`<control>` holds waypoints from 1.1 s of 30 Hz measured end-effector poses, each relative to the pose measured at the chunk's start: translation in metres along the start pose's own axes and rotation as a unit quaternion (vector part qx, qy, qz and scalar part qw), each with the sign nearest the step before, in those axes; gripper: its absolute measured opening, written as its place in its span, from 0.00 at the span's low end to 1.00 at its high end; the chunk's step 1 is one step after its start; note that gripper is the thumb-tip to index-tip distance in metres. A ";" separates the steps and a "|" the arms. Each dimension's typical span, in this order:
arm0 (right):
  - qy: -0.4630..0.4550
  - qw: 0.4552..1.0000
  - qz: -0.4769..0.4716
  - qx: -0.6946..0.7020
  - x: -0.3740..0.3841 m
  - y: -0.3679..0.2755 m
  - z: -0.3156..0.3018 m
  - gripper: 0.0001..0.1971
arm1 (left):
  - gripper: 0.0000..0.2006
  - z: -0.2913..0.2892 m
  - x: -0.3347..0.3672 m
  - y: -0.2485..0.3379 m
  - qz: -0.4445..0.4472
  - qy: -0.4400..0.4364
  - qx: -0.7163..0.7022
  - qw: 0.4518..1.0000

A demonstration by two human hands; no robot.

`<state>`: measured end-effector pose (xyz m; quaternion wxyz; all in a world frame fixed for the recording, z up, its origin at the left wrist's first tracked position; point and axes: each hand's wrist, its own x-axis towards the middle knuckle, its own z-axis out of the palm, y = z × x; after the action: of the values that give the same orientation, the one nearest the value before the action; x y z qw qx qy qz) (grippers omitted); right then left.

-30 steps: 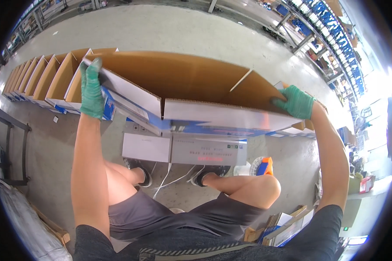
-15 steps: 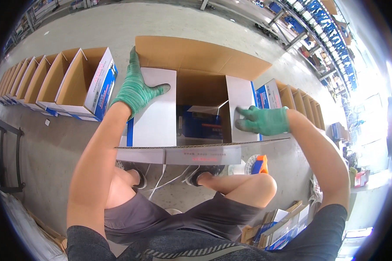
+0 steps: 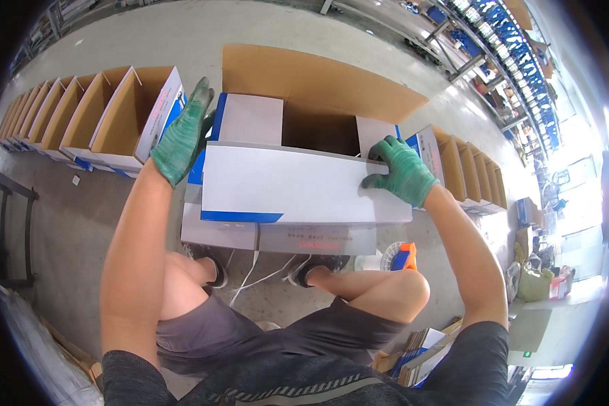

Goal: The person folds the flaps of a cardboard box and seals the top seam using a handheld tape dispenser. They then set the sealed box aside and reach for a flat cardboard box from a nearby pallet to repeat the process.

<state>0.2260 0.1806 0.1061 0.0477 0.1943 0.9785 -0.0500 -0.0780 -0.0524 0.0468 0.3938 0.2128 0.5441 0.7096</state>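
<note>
A cardboard carton (image 3: 321, 133) stands in front of me, white and blue outside and brown inside. Its far flap (image 3: 318, 78) stands up, while both white end flaps (image 3: 252, 118) lie inward. The near flap (image 3: 287, 183) is tilted in over them, leaving a dark gap behind it. My left hand (image 3: 185, 139), in a green glove, is open with fingers stretched out beside the carton's left end. Also gloved in green, my right hand (image 3: 404, 172) rests on the right part of the near flap, thumb and fingers spread apart.
Rows of open cartons stand at left (image 3: 125, 122) and right (image 3: 463, 166). An orange and blue tape dispenser (image 3: 406, 257) sits by my right knee. Flattened cartons (image 3: 419, 355) lie lower right. A black metal frame (image 3: 10, 237) is at left, and a rack (image 3: 494, 61) at far right.
The near flap has swung inward over the end flaps. My left hand has come off the left end flap to the carton's side. My right hand has moved onto the near flap.
</note>
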 end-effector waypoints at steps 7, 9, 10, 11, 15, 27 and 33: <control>0.270 0.953 -0.106 -0.089 0.033 0.000 -0.041 0.22 | 0.58 -0.001 -0.023 -0.018 0.138 -0.038 0.407 0.902; 0.378 0.913 -0.098 -0.119 0.050 0.005 -0.054 0.21 | 0.60 0.009 -0.018 -0.015 0.115 -0.034 0.408 0.905; 0.320 0.939 -0.063 -0.106 0.057 0.009 -0.049 0.20 | 0.60 0.008 -0.018 -0.016 0.116 -0.033 0.410 0.904; 0.260 0.961 -0.027 -0.093 0.060 0.011 -0.046 0.20 | 0.61 0.007 -0.016 -0.019 0.132 -0.044 0.376 0.916; 0.180 0.983 -0.008 -0.031 0.011 -0.014 -0.030 0.19 | 0.58 0.000 -0.020 -0.023 0.181 -0.054 0.351 0.917; 0.145 0.951 0.053 0.268 -0.016 0.010 0.022 0.19 | 0.22 0.002 -0.024 -0.027 0.157 -0.019 0.399 0.903; 0.159 0.922 0.099 0.340 -0.015 0.034 0.042 0.19 | 0.20 0.005 -0.021 -0.031 0.170 -0.002 0.405 0.898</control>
<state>0.2556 0.2014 0.0636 -0.1731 0.2999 0.8733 -0.3427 -0.0520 -0.0633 0.0222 0.1481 0.4450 0.7390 0.4837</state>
